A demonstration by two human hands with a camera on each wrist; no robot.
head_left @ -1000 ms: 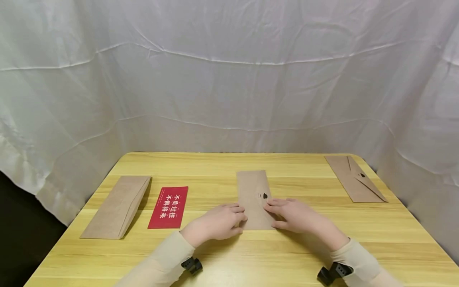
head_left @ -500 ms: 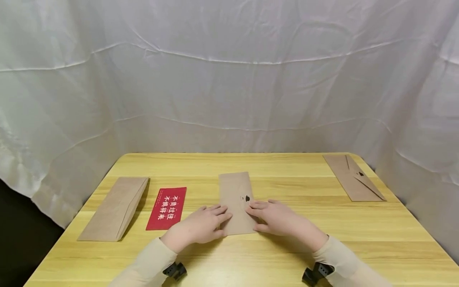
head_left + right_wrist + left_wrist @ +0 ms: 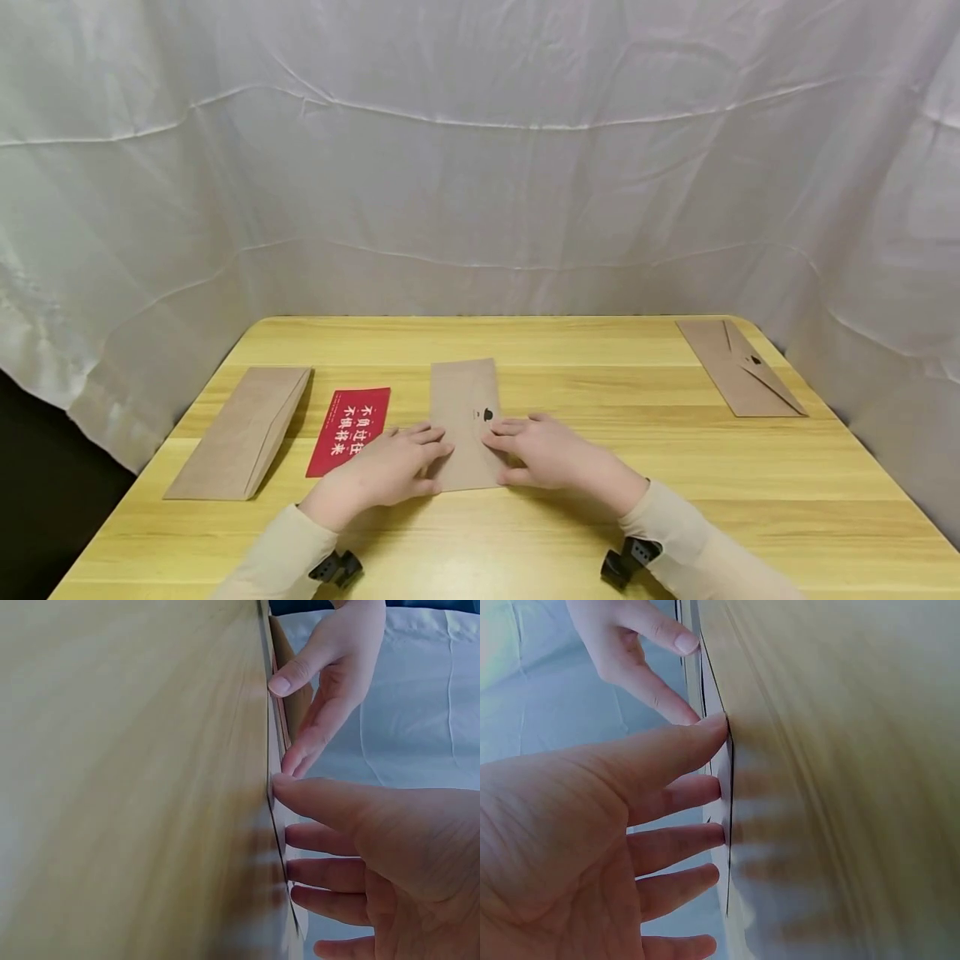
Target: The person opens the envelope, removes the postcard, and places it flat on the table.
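Observation:
A flat brown paper envelope (image 3: 462,425) with a small black hat print lies on the table in front of me, its long sides pointing away. At its left edge my left hand (image 3: 382,471) rests with fingers extended, thumb tip near the front corner. My right hand (image 3: 558,457) touches the opposite edge beside the print, fingers likewise spread. In the left wrist view, the fingertips of the left hand (image 3: 592,817) meet the envelope's thin edge. The right wrist view has the right hand (image 3: 397,862) with thumb and fingertips along the other edge.
A red card (image 3: 347,427) with white Chinese characters lies left, partly behind the left hand. Further left is another brown envelope (image 3: 232,437), its side slightly raised. A third envelope (image 3: 738,371) with a folded flap lies back right. White curtains (image 3: 480,200) surround the wooden table (image 3: 637,358).
Both hands have moved left together, and the middle envelope has slid left with them, closer to the red card. The left hand now overlaps the card in the head view.

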